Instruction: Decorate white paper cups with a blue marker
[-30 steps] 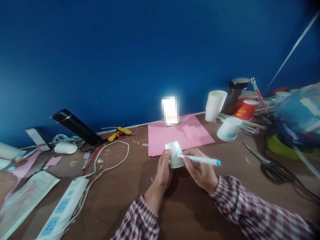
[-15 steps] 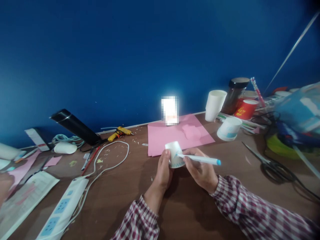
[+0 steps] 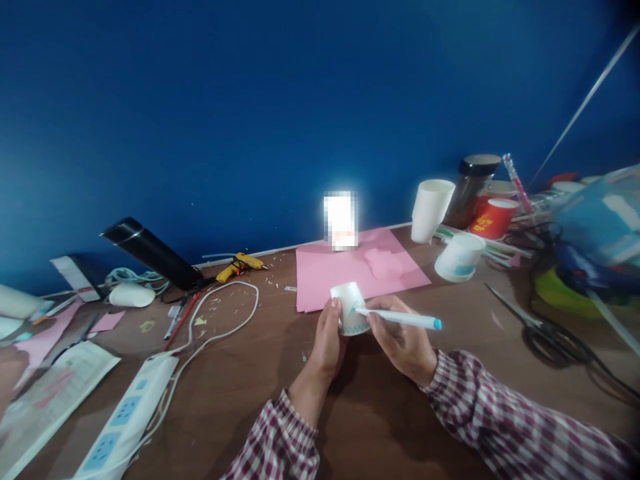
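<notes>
My left hand [image 3: 326, 343] grasps the cup [image 3: 347, 302] near the front edge of the paper [image 3: 327, 270] on the worktop [image 3: 240, 387], while my right hand [image 3: 404, 341] pinches the pen [image 3: 405, 319], its long axis sideways, tip leftward at the cup's wall.

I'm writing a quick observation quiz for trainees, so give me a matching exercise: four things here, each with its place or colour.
1. marker
2. glue gun
3. power strip
4. zigzag-patterned cup

A. yellow, near the blue wall
B. held in the left hand
C. white with light-blue panels
D. held in the right hand

Pairs: 1-D, 2-A, 3-C, 4-B
</notes>
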The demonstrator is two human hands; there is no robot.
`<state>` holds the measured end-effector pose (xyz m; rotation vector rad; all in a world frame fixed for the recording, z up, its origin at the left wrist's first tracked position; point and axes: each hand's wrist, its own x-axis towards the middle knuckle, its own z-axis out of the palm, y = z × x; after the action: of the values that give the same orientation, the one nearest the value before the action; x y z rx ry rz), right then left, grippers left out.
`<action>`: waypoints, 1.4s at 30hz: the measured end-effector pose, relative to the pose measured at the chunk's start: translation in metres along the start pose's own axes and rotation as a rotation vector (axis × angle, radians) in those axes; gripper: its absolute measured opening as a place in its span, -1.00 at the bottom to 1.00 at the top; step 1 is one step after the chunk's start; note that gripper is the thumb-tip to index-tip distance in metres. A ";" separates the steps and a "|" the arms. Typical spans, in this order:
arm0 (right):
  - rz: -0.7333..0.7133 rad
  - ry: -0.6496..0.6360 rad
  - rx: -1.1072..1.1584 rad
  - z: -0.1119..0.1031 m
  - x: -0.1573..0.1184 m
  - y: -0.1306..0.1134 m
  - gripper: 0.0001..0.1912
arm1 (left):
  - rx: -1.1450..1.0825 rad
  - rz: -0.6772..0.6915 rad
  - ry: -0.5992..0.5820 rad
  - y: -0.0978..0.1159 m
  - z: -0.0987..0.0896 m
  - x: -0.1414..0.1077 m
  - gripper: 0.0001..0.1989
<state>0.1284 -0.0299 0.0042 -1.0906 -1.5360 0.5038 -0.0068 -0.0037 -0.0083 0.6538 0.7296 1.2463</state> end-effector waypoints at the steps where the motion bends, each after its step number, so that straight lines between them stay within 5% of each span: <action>1: -0.005 0.001 -0.003 0.000 0.000 0.000 -0.91 | -0.001 -0.002 0.004 0.000 0.000 0.000 -0.63; 42: 0.001 0.034 0.052 0.001 0.001 0.000 -0.94 | -0.003 0.015 -0.027 -0.003 -0.003 0.001 -0.65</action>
<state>0.1278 -0.0290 0.0041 -1.0552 -1.4845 0.5209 -0.0073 -0.0030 -0.0128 0.6732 0.7013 1.2500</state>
